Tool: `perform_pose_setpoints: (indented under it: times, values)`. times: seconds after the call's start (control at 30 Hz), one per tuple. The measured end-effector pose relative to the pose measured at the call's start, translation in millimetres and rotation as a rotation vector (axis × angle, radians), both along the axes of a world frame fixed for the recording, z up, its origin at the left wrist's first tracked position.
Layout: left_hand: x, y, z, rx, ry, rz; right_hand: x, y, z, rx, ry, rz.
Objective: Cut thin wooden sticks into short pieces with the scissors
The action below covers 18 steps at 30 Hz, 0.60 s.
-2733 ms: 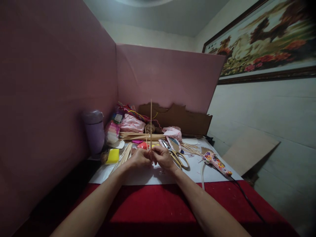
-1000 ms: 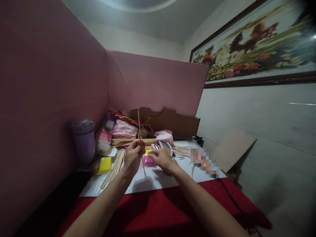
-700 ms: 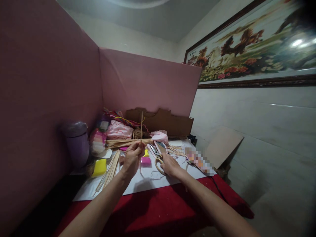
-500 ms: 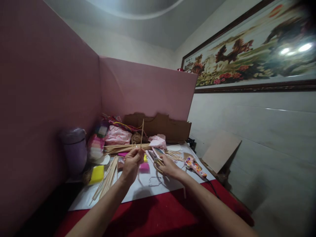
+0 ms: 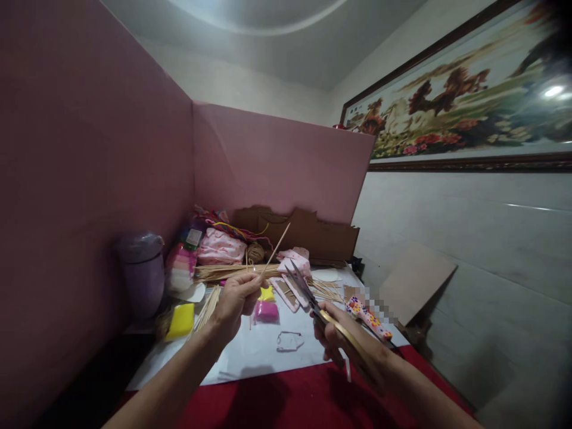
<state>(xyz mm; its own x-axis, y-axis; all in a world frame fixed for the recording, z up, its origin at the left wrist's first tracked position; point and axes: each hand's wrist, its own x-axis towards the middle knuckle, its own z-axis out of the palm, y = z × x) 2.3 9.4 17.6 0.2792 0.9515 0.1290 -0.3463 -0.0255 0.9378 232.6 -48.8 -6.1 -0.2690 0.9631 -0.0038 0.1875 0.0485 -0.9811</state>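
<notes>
My left hand (image 5: 236, 299) is closed on a thin wooden stick (image 5: 276, 248) that tilts up and to the right, with a second short stick beside it. My right hand (image 5: 344, 341) grips gold-handled scissors (image 5: 313, 301), lifted off the table, blades pointing up and left toward the stick. Both hands hover over a white sheet (image 5: 263, 351) spread on a red tablecloth (image 5: 277, 402).
A bundle of sticks (image 5: 223, 272), loose sticks (image 5: 206, 310), a yellow block (image 5: 180, 321), pink clay (image 5: 265, 311), a flowered glue gun (image 5: 369, 319), pink cloth (image 5: 221, 247), twine (image 5: 255, 252) and a purple jar (image 5: 142, 271) crowd the table. Pink partitions (image 5: 89, 179) stand left and behind; cardboard (image 5: 313, 233) leans at the back.
My right hand let go of the stick, reached to the scissors on the sheet and lifted them. The stick in my left hand has tilted from upright toward the right.
</notes>
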Motion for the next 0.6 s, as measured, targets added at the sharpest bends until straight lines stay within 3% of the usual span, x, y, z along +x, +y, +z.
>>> perform_pose_setpoints:
  times: [0.27, 0.6]
  values:
    - [10, -13, 8.2, -0.038, 0.200, 0.012, -16, -6, 6.6, 0.214, -0.207, -0.013]
    - [14, -21, 18.8, -0.022, 0.257, -0.014, -25, -5, 12.5, 0.264, -0.197, -0.040]
